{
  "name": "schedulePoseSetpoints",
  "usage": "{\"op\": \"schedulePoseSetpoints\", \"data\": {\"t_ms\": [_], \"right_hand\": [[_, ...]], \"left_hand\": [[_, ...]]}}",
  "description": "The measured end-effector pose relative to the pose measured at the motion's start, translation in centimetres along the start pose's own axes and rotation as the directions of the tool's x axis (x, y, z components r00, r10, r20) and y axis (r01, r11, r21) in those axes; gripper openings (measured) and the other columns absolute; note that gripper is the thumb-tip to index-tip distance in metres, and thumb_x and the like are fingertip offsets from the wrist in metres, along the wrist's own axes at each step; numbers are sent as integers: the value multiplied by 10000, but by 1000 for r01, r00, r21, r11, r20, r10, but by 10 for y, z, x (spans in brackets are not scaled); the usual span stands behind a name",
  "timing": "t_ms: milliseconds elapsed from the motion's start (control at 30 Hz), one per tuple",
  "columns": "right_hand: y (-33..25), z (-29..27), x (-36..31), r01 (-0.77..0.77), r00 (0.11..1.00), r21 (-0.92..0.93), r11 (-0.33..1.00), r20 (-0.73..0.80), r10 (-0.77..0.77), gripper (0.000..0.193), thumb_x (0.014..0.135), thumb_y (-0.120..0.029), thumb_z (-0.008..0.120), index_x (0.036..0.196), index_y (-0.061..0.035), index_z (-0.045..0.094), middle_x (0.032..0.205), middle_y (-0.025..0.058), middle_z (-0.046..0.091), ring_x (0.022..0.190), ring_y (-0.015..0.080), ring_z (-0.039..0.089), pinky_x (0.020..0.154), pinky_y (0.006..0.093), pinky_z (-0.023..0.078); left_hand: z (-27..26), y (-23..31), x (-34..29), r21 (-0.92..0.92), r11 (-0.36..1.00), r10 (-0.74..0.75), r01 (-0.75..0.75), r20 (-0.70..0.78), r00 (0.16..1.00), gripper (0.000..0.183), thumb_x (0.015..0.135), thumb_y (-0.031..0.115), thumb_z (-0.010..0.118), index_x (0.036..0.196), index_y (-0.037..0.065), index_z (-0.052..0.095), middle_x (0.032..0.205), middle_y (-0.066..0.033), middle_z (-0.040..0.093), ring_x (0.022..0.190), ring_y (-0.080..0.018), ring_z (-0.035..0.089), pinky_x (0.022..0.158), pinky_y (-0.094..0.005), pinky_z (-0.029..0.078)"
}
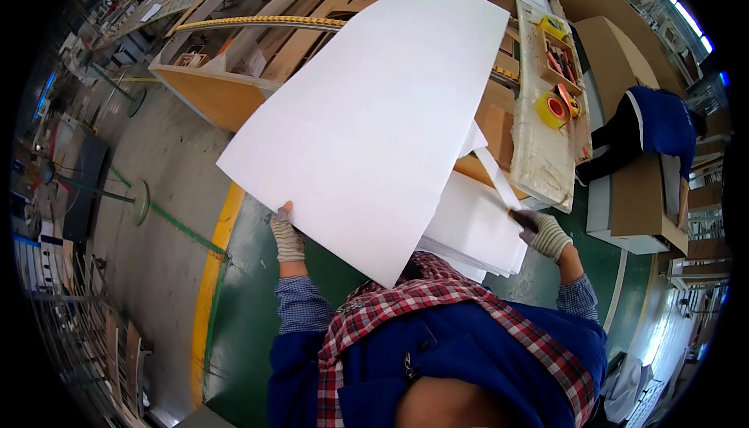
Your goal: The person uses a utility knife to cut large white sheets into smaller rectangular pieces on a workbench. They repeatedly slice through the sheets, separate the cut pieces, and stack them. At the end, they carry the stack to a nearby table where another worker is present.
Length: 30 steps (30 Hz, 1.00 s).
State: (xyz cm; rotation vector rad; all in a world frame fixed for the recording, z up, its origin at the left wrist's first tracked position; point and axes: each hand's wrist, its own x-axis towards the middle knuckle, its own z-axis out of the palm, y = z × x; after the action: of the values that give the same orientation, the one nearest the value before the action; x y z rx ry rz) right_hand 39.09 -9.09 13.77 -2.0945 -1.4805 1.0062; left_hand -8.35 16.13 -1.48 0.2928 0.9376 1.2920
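A large white sheet (pixel 374 108), which looks like foam or board, lies slanting across the middle of the view. My left hand (pixel 286 237), in a striped knit glove with bare fingertips, pinches its near left edge, thumb on top. In my gloved right hand (pixel 546 234) is a long knife (pixel 499 180) with a dark handle and a straight pale blade. The blade points away from me, its far end at a small white flap by the sheet's right edge. Below that edge sits a stack of white sheets (pixel 476 229), partly covered by the large one.
Beyond the sheet stands a wooden frame with yellow roller rails (pixel 265 22). On the narrow bench (pixel 538 155) at right are yellow tape rolls (pixel 552 110) and a wooden tool box (pixel 558 61). A person in blue (pixel 659 127) bends over cardboard boxes (pixel 644 202) farther right.
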Motion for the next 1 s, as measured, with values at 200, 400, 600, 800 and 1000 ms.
{"op": "schedulePoseSetpoints", "data": {"t_ms": [200, 400, 600, 800, 1000], "right_hand": [[-34, 84, 102, -77, 969, 812, 579, -75, 234, 361, 710, -200, 679, 987, -29, 522, 766, -2, 513, 707, 100, 479, 584, 243, 427], [-39, 111, 175, 17, 947, 920, 392, -141, 289, 252, 661, -86, 699, 832, -80, 514, 708, -11, 500, 661, 123, 497, 560, 254, 432], [-51, 67, 174, 105, 963, 950, 294, -171, 208, 246, 654, 6, 656, 753, -123, 471, 683, -22, 479, 642, 123, 508, 589, 249, 446], [-84, 52, 172, 145, 958, 958, 247, -198, 206, 256, 645, 31, 635, 744, -126, 459, 680, -25, 469, 602, 127, 500, 542, 258, 443], [-104, 47, 159, 159, 973, 932, 327, -204, 109, 187, 688, -46, 626, 800, -105, 488, 698, -4, 490, 634, 135, 516, 569, 257, 454]], "left_hand": [[11, 4, 0, 39, 994, -99, 99, 6, 995, 337, 734, 106, 541, 1012, -59, 446, 957, -152, 515, 837, -274, 531, 721, -397, 487], [1, 32, -8, 230, 973, 5, 0, -22, 1000, 382, 769, 222, 497, 1052, -29, 446, 1059, -165, 498, 929, -302, 497, 815, -413, 435], [-23, 92, -48, 284, 958, -68, 49, 55, 996, 367, 713, 252, 542, 983, 8, 495, 967, -146, 544, 846, -266, 543, 773, -379, 467], [-33, 102, -83, 32, 999, 16, -18, 53, 998, 484, 692, 288, 537, 1078, 4, 465, 996, -162, 539, 880, -284, 539, 768, -367, 463], [-51, 87, -57, 117, 991, 62, -64, 26, 998, 529, 684, 301, 553, 1108, 1, 457, 1002, -148, 536, 883, -279, 532, 783, -360, 451]]}}
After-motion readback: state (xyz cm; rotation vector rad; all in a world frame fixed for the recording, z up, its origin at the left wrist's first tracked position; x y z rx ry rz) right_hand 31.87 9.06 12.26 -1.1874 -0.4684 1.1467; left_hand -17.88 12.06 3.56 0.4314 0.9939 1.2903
